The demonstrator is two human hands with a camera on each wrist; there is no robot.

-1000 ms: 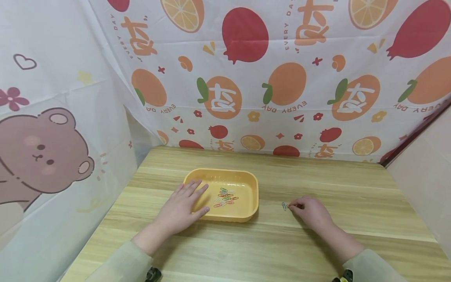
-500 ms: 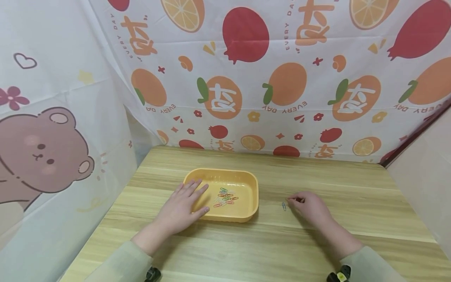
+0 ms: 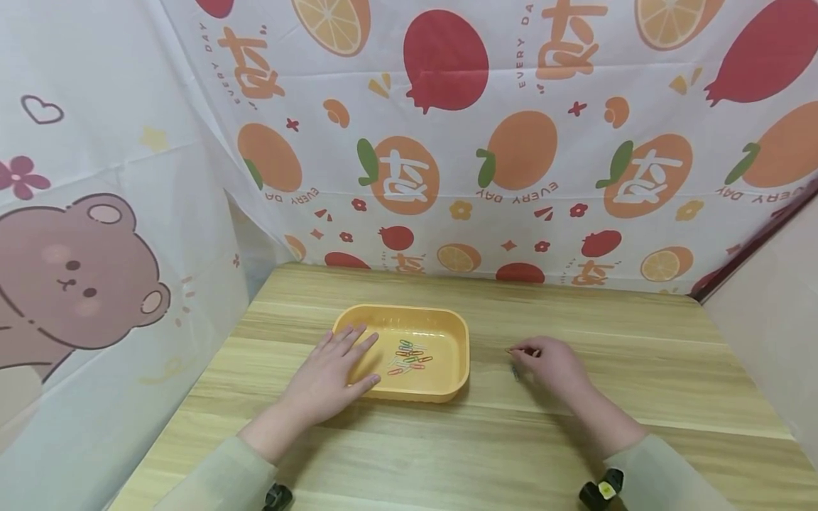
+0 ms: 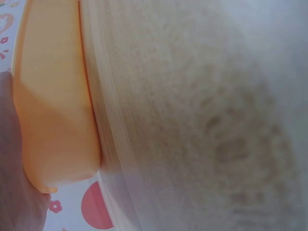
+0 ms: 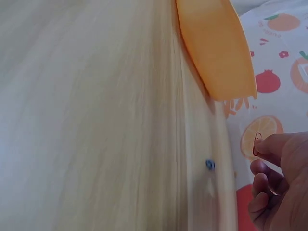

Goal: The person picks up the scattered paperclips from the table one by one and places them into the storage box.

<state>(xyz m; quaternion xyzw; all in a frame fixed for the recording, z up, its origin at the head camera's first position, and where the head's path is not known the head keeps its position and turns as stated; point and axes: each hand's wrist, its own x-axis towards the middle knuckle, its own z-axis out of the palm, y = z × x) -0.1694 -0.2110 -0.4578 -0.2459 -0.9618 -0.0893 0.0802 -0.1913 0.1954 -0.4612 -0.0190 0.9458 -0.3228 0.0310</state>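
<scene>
A shallow yellow plastic tray [image 3: 415, 397] stands on the wooden table, with several coloured paper clips [image 3: 409, 358] scattered over its floor. My left hand [image 3: 326, 380] lies across the tray's left rim, fingers spread and relaxed over the inside. To the right of the tray, my right hand [image 3: 556, 367] pinches an orange-red paper clip [image 5: 256, 145] between thumb and forefinger, raised above the table; its other fingers are curled in. Just below those fingertips a blue paper clip [image 3: 515, 372] lies on the wood, partly overlapped by the hand in the head view.
The wooden table [image 3: 409, 461] meets a fruit-print cloth [image 3: 511, 234] at its back edge. A bear-print cloth [image 3: 115, 355] hangs along the left side. Dark wrist devices sit on both sleeves.
My right hand has lifted the orange-red paper clip off the table and moved it up and slightly left toward the tray. The left hand and tray have stayed still.
</scene>
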